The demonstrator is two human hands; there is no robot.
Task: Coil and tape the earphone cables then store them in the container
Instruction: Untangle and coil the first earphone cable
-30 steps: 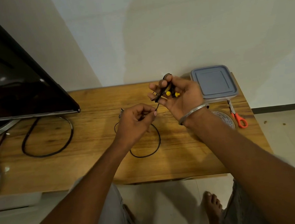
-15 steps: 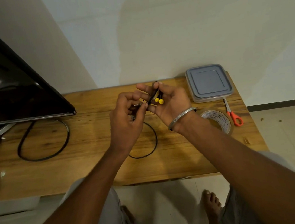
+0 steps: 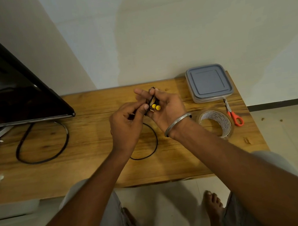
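A dark television (image 3: 11, 87) fills the view at ten o'clock and stands on a long wooden table (image 3: 95, 174). Its thick black power lead (image 3: 44, 160) loops on the wood at nine o'clock. At two o'clock from the hands sits the clear container (image 3: 208, 82), its grey lid on. Below it, at three o'clock, a roll of clear tape (image 3: 219, 117) lies flat with orange-handled scissors (image 3: 235, 118) just beside it. The right hand (image 3: 164, 107), a metal bangle (image 3: 177, 123) on its wrist, is turned palm up above the table's middle, fingers clasping the gathered end of the black earphone cable (image 3: 156, 140). The left hand (image 3: 125, 126) pinches that cable at nine o'clock of it. The slack loops to the table at six o'clock. Two yellow earbuds (image 3: 156, 107) rest against the right palm.
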